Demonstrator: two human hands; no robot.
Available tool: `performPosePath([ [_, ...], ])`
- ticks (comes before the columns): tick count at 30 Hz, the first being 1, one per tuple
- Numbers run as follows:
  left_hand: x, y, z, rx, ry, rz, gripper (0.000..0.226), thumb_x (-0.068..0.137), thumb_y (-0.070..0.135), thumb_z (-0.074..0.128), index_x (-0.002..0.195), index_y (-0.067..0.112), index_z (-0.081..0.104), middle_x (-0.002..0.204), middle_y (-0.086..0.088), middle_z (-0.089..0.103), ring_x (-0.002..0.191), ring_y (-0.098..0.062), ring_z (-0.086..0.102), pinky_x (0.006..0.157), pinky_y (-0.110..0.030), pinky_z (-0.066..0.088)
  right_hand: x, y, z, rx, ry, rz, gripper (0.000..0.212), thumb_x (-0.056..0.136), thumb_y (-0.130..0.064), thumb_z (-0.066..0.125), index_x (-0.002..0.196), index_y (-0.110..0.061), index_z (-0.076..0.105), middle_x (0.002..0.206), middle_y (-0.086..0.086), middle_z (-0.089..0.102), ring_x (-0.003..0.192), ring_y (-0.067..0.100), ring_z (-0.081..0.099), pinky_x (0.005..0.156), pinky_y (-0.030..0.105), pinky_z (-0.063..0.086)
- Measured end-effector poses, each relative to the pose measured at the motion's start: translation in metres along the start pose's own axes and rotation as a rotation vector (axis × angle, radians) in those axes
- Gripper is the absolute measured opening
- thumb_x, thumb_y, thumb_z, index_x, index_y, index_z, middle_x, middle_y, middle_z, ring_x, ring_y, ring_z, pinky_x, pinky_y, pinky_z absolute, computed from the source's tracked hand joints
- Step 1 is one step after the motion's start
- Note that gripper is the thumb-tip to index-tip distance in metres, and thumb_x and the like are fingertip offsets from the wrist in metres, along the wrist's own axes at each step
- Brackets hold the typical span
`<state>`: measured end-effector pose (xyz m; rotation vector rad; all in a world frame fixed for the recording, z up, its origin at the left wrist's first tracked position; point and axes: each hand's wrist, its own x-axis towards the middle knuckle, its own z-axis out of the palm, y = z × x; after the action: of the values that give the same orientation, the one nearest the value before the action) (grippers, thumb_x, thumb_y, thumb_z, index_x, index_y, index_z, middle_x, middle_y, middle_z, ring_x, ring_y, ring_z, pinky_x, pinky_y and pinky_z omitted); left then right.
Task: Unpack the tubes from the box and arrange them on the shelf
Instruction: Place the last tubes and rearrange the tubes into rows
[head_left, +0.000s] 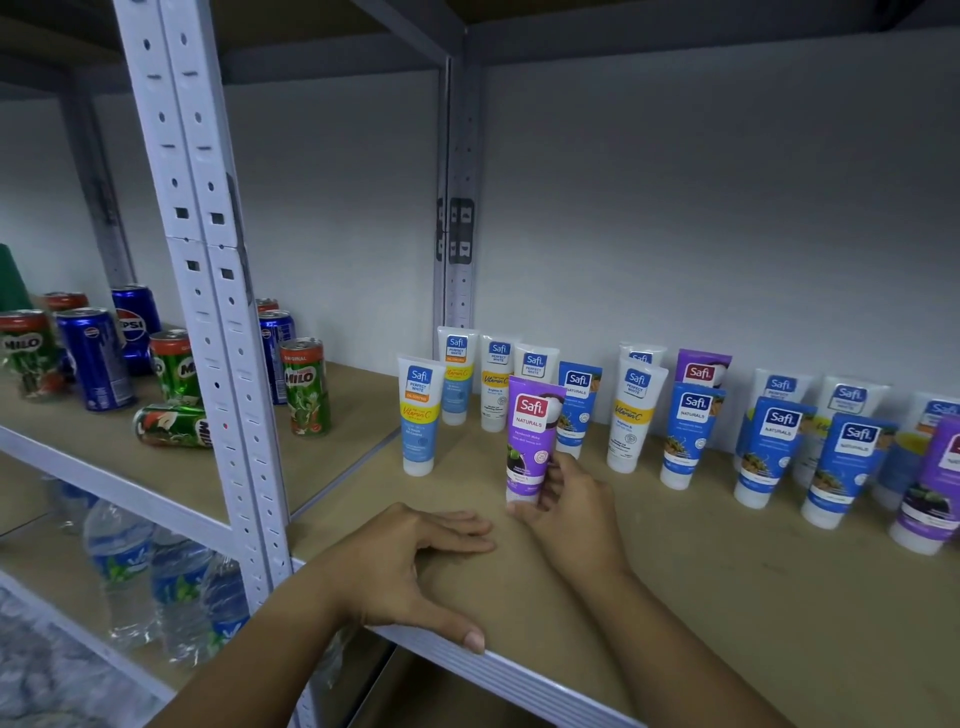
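Note:
My right hand (566, 504) holds a purple Safi Naturals tube (532, 434) near its cap end, standing it upright on the brown shelf board (701, 571). My left hand (410, 566) rests flat on the shelf's front edge, fingers straight, thumb over the metal rim. Behind stand several Safi tubes on their caps: a white and yellow tube (420, 415) at the left, a blue tube (691, 434) in the middle, and another purple tube (932, 493) at the far right. The box is out of view.
A perforated white upright (208, 291) divides the shelving. Left of it stand Milo cans (306, 387) and Pepsi cans (96, 358), one Milo can (171, 426) lying on its side. Water bottles (124, 561) fill the shelf below.

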<state>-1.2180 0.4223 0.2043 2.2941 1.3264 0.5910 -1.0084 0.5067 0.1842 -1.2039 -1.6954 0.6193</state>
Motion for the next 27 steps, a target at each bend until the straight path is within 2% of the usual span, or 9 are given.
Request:
performPosePath([
  [4,0.001,0.005,-0.001,0.007,0.037,-0.053,0.074,0.065,0.071,0.076,0.132,0.043,0.059,0.140,0.030,0.050,0.130,0.019,0.038,0.117,-0.023,0.032,-0.007,-0.003,-0.010,0.040,-0.032,0.018,0.062,0.071,0.001,0.078,0.127,-0.017,0.058,0.102,-0.014,0.068,0.092,-0.004,0.068,0.083,0.017,0.056],
  [7,0.008,0.017,-0.009,0.052,0.245,-0.080,0.038,0.083,0.055,0.070,0.117,0.038,0.071,0.116,0.030,0.067,0.109,0.017,0.056,0.101,-0.020,0.047,-0.007,-0.014,-0.029,-0.051,-0.037,0.012,0.059,0.076,0.010,0.065,0.131,-0.009,0.056,0.109,-0.002,0.071,0.092,0.002,0.067,0.074,0.005,0.049],
  [9,0.019,0.030,-0.024,0.076,0.462,-0.051,0.016,0.088,0.036,0.071,0.103,0.033,0.076,0.095,0.028,0.071,0.095,0.014,0.062,0.088,-0.010,0.048,0.005,-0.026,-0.046,-0.142,0.053,-0.053,0.048,0.081,0.004,0.065,0.126,-0.010,0.059,0.109,0.003,0.071,0.091,0.007,0.066,0.075,0.008,0.048],
  [11,0.036,0.046,-0.048,0.094,0.659,-0.020,0.008,0.088,0.024,0.073,0.093,0.027,0.078,0.082,0.025,0.070,0.089,0.010,0.064,0.077,0.000,0.041,0.026,-0.045,-0.065,-0.209,0.158,-0.126,0.035,0.086,-0.001,0.064,0.120,-0.010,0.062,0.108,0.003,0.070,0.091,0.011,0.066,0.081,0.020,0.053],
  [14,0.072,0.063,-0.095,0.122,0.749,-0.001,0.009,0.088,0.015,0.070,0.093,0.020,0.077,0.083,0.013,0.074,0.082,0.000,0.067,0.074,0.002,0.039,0.063,-0.078,-0.087,-0.261,0.196,-0.199,0.027,0.091,-0.006,0.062,0.118,-0.010,0.064,0.107,0.003,0.070,0.090,0.010,0.063,0.086,0.027,0.055],
  [16,0.102,0.060,-0.127,0.184,0.739,-0.029,0.015,0.091,0.011,0.066,0.100,0.019,0.075,0.091,0.007,0.075,0.085,-0.003,0.067,0.079,0.000,0.041,0.092,-0.097,-0.091,-0.302,0.145,-0.234,0.027,0.093,-0.011,0.063,0.120,-0.010,0.064,0.112,0.004,0.070,0.093,0.011,0.063,0.088,0.023,0.052],
  [19,0.146,0.041,-0.166,0.270,0.661,-0.136,0.026,0.090,0.003,0.061,0.110,0.015,0.073,0.102,-0.003,0.073,0.094,-0.013,0.068,0.088,-0.015,0.048,0.142,-0.115,-0.081,-0.430,0.004,-0.291,0.033,0.092,-0.021,0.066,0.123,-0.011,0.065,0.118,0.006,0.069,0.104,0.019,0.064,0.096,0.031,0.051],
  [22,0.181,0.016,-0.189,0.366,0.455,-0.209,0.033,0.087,0.003,0.069,0.120,0.009,0.069,0.117,-0.010,0.070,0.106,-0.019,0.066,0.089,-0.018,0.045,0.194,-0.117,-0.057,-0.554,-0.183,-0.312,0.039,0.088,-0.024,0.070,0.124,-0.009,0.065,0.122,0.011,0.066,0.111,0.023,0.061,0.099,0.034,0.049],
  [27,0.217,-0.017,-0.197,0.493,0.130,-0.202,0.047,0.084,0.014,0.077,0.128,0.006,0.064,0.130,-0.010,0.064,0.116,-0.020,0.061,0.099,-0.024,0.046,0.242,-0.108,-0.017,-0.698,-0.410,-0.294,0.044,0.078,-0.025,0.080,0.117,-0.007,0.069,0.117,0.011,0.067,0.103,0.022,0.064,0.090,0.030,0.053],
])
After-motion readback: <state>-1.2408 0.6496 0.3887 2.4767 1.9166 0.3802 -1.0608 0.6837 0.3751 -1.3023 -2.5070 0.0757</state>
